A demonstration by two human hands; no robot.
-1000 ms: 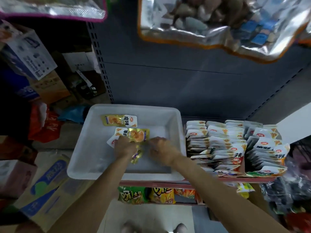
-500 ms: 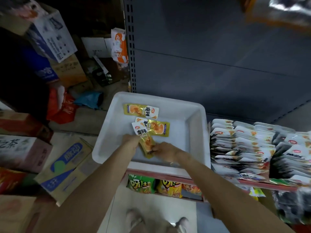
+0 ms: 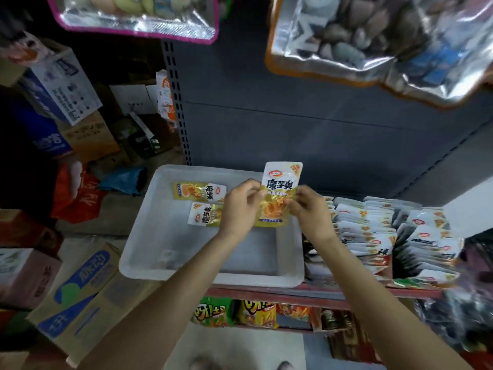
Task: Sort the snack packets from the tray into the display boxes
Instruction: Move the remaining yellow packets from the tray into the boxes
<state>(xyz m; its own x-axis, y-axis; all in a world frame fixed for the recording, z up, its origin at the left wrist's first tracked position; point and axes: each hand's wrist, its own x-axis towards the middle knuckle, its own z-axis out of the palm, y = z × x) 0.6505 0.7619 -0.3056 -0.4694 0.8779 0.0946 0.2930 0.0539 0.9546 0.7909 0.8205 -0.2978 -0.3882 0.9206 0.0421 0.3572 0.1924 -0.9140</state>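
Note:
A white and gold snack packet [image 3: 280,190] stands upright above the white tray [image 3: 186,268]. My left hand [image 3: 241,204] pinches its left edge and my right hand [image 3: 309,209] pinches its right edge. Two more gold packets lie flat in the tray's far left part, one [image 3: 198,192] near the rim and one [image 3: 204,214] just below it, partly behind my left hand. To the right of the tray, display boxes hold rows of upright packets, a middle row [image 3: 362,228] and a right row [image 3: 426,247].
The tray and boxes sit on a red-edged shelf [image 3: 266,292]. Chip bags [image 3: 234,312] fill the shelf below. Cardboard cartons [image 3: 77,292] are stacked on the floor at left. Large foil bags [image 3: 346,38] hang overhead against the grey back panel.
Both hands have lifted one packet out of the tray and now hold it upright between them. Two packets stay in the tray.

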